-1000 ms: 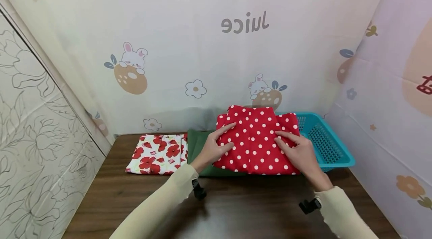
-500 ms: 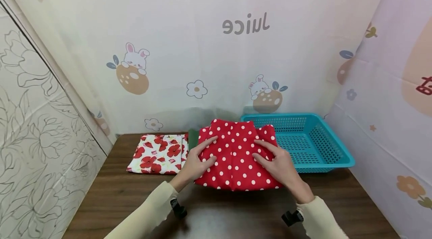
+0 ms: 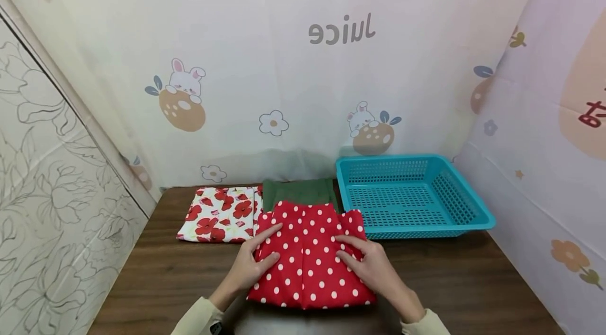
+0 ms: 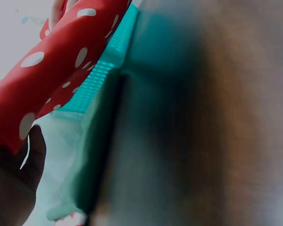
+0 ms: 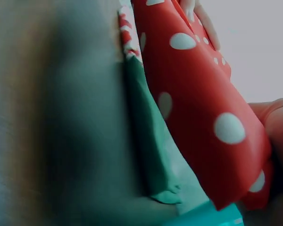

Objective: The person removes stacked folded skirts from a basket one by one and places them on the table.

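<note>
A folded red cloth with white polka dots (image 3: 305,266) is held between both hands, off the tabletop. My left hand (image 3: 247,265) grips its left side, thumb and forefinger on top, the other fingers out of sight in the head view. On the opposite side my right hand (image 3: 379,271) holds it the same way. In the left wrist view, the cloth's rounded near edge (image 4: 56,70) hangs above the table, and the right wrist view also shows the polka-dot cloth (image 5: 193,94) raised. Behind it lies a folded green cloth (image 3: 298,193), partly covered from view.
A folded white cloth with red poppies (image 3: 220,216) lies at the left, beside the green one. At the back right stands a turquoise plastic basket (image 3: 416,232) with nothing in it. Brown wooden tabletop (image 3: 450,282) stretches in front, and a printed curtain (image 3: 303,72) hangs behind.
Both hands have carried the polka-dot cloth leftward and toward the body, away from the basket and the green cloth. More of the basket and the green cloth shows now.
</note>
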Available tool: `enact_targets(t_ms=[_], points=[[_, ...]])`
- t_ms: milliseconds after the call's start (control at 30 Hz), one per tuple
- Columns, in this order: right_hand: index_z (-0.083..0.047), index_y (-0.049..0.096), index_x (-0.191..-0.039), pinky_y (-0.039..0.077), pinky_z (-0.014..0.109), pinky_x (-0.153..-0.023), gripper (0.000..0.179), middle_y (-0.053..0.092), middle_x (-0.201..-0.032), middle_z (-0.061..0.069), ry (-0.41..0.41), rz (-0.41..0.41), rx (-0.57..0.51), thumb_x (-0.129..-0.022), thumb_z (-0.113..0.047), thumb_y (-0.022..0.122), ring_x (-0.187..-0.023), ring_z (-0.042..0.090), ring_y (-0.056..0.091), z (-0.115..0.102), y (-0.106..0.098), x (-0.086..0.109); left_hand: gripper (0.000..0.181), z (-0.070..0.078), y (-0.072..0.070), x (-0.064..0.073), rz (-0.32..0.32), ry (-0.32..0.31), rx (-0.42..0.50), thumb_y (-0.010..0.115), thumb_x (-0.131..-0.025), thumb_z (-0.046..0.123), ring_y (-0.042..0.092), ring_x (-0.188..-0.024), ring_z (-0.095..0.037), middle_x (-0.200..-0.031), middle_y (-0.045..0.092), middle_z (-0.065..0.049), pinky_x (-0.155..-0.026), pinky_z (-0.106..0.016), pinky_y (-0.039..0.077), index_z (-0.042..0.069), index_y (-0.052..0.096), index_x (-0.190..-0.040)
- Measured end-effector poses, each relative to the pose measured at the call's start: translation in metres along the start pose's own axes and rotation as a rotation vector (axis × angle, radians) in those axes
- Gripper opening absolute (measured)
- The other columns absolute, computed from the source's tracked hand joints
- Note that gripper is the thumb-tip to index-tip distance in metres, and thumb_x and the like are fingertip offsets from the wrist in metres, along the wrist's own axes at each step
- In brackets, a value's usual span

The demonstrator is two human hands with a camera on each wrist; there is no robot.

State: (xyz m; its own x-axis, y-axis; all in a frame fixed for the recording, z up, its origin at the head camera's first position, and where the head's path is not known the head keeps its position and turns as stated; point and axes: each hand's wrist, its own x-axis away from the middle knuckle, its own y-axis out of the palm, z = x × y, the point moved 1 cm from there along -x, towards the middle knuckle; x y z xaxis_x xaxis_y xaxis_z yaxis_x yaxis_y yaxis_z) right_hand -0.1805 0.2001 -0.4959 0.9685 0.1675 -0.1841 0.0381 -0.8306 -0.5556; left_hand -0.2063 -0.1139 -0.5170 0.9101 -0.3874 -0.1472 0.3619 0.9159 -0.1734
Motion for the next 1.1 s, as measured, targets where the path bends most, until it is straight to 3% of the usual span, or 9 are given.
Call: enact_targets(t_ms=[233,400,567,733,833,1100], points=[[-0.017,0.071,-0.128,0.062,0.025,-0.071,0.041,0.069,-0.124,0.014,0.074,-0.104,-0.075,-0.089,-0.025,0.081,-0.101,0.023,0.071,0.011,0.016,0.011,0.065,-0.015,-0.004,0.018,-0.099,-0.069,0.028,0.070,-0.095,0.015,0.051,-0.130,-0.033,-0.150,0.046,-0.016,-0.092,-0.033,0.059,0.024,0.047,-0.155],[-0.016,0.071,-0.129,0.061,0.026,-0.070,0.044,0.066,-0.129,0.016,0.147,-0.195,-0.079,-0.088,-0.029,0.082,-0.106,0.023,0.065,0.019,0.020,0.015,0.059,-0.022,-0.005,0.025,-0.161,-0.100,-0.023,0.070,-0.094,0.015,0.055,-0.126,-0.028,-0.146,0.050,-0.019,-0.091,-0.031,0.058,0.018,0.053,-0.150],[-0.014,0.070,-0.127,0.062,0.035,-0.071,0.049,0.063,-0.129,0.017,0.241,-0.277,-0.059,-0.083,-0.031,0.085,-0.110,0.028,0.059,0.028,0.019,0.017,0.047,-0.027,-0.007,0.029,-0.166,-0.157,-0.138,0.074,-0.091,0.017,0.062,-0.116,-0.023,-0.137,0.058,-0.018,-0.089,-0.028,0.056,0.016,0.065,-0.137],[-0.015,0.069,-0.123,0.062,0.041,-0.073,0.047,0.060,-0.128,0.017,0.283,-0.327,-0.051,-0.083,-0.030,0.086,-0.113,0.030,0.055,0.038,0.020,0.016,0.048,-0.030,-0.007,0.030,-0.181,-0.273,-0.222,0.079,-0.087,0.016,0.057,-0.117,-0.026,-0.134,0.059,-0.015,-0.091,-0.039,0.053,0.019,0.067,-0.133],[-0.015,0.069,-0.121,0.062,0.040,-0.073,0.044,0.061,-0.127,0.017,0.270,-0.327,-0.044,-0.083,-0.028,0.085,-0.112,0.029,0.056,0.042,0.022,0.013,0.050,-0.029,-0.008,0.029,-0.174,-0.308,-0.246,0.081,-0.085,0.013,0.056,-0.118,-0.029,-0.133,0.059,-0.015,-0.091,-0.046,0.054,0.018,0.067,-0.132],[-0.013,0.069,-0.118,0.062,0.038,-0.071,0.040,0.062,-0.123,0.016,0.264,-0.284,-0.039,-0.083,-0.024,0.085,-0.106,0.027,0.058,0.043,0.025,0.003,0.048,-0.027,-0.011,0.019,-0.119,-0.280,-0.295,0.083,-0.081,0.006,0.059,-0.114,-0.030,-0.130,0.063,-0.018,-0.090,-0.042,0.053,0.011,0.071,-0.127]])
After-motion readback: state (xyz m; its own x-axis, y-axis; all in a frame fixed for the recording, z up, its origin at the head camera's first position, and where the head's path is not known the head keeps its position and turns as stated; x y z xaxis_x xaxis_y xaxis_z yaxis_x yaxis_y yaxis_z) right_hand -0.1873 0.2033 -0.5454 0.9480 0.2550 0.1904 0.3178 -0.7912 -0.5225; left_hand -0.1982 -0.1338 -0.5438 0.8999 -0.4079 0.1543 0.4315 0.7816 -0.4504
